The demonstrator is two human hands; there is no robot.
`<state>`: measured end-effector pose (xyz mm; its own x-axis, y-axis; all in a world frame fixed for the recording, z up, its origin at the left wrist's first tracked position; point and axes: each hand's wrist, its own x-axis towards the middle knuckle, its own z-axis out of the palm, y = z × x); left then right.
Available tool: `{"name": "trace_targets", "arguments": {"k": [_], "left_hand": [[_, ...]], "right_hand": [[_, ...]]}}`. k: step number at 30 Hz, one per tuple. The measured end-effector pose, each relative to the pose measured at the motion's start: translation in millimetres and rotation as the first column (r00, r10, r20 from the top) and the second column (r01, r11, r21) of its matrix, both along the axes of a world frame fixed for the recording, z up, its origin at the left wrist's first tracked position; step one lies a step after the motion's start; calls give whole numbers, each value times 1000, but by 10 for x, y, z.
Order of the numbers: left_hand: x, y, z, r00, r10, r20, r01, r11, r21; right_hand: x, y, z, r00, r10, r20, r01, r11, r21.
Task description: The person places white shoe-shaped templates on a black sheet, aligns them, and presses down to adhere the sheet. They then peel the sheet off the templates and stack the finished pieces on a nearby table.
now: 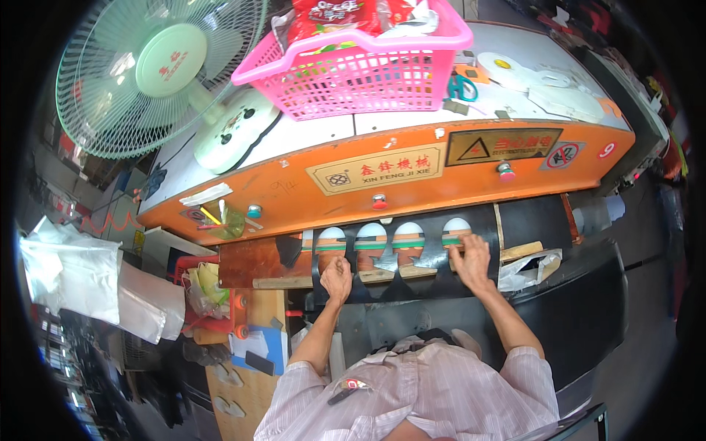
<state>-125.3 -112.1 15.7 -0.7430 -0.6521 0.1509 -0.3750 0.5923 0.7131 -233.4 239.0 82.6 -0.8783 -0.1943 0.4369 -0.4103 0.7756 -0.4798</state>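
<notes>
Sheet: black, spread across the reddish-brown table [243,264] right in front of me; the black sheet [482,223] has four rounded openings in a row, with white, green and orange-brown showing through.
My left hand [336,278]: over the lower part of the leftmost opening, fingers curled in close together; whether they pinch the sheet, I cannot tell.
My right hand [471,259]: at the rightmost opening, fingers bent and pointing down at its right side; I cannot tell whether thumb and fingers close on the edge.
Between hands: well apart, the two middle openings lying between them.
Right of sheet: a wood strip [521,251], with a clear bag [529,270] just below it.
Behind sheet: orange panel [287,192] with a red button [379,201] near its middle; pen cup [231,223] near the left end.
On top of panel: pink basket [353,81] holding a red packet [331,22]; fan [170,62] to its left, scissors [463,87] to its right.
Lower left: blue clipboard [276,345], dark phone [259,362] lying on it.
</notes>
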Motion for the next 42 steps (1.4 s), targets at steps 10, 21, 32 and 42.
{"name": "trace_targets", "arguments": {"k": [10,21,32,42], "left_hand": [[39,-21,-33,999,-38,-30,39,999,37],[695,127,-264,993,-93,-74,98,993,67],[685,504,249,892,-451,-32,437,877,-200],[1111,915,40,851,-489,190,510,856,-82]], "right_hand": [[275,-93,-408,997,69,-31,-66,994,86],[878,21,-514,998,-3,62,5,999,-39],[999,-1410,-420,962,272,32,-274,958,83],[1173,-618,-355,644,591,486,-20,648,-762]]}}
